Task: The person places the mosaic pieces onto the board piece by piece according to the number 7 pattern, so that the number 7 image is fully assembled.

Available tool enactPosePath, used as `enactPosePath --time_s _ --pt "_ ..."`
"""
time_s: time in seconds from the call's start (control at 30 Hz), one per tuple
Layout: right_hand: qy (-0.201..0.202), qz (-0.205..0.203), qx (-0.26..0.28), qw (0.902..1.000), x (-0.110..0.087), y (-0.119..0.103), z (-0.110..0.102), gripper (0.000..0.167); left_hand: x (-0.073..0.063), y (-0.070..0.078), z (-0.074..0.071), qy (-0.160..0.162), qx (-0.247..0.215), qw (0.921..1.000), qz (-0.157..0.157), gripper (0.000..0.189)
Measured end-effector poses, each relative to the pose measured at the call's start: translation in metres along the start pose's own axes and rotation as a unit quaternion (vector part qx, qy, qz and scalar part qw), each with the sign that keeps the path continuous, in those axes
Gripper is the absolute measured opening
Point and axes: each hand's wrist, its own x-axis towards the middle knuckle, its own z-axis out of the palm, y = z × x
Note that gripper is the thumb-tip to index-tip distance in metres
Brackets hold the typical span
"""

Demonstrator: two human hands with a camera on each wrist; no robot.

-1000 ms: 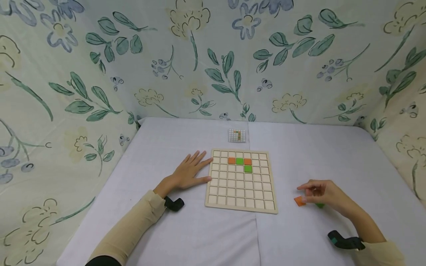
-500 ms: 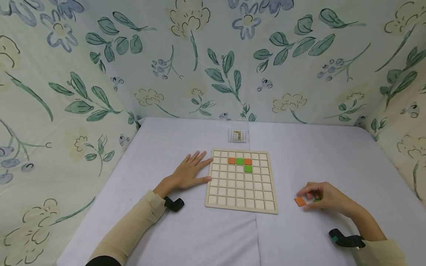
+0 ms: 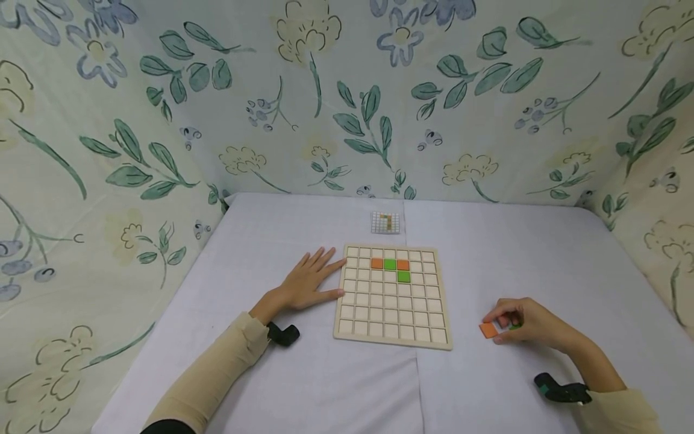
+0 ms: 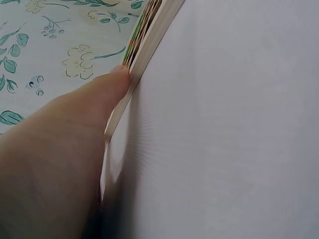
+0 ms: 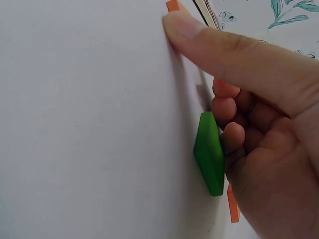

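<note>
A table dressed in white cloth carries everything, its covering marked by a crease that runs toward the near edge from between five and six o'clock of the square wooden grid board. That board lies near the middle, slightly turned. At twelve o'clock from it, just beyond its frame, lies a small grid-printed card. Between three and four o'clock lies an orange tile, with a partly hidden green tile close by. In the right wrist view, a second orange tile shows at the green one's five o'clock.
</note>
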Motion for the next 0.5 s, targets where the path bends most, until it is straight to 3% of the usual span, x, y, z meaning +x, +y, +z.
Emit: enactPosePath --time_s 0.5 --pt "0.022 -0.002 -0.004 0.9997 0.0015 0.0011 0.0030 0.022 -0.0004 0.0010 0.0000 -0.005 -0.004 1.0000 -0.004 0.082"
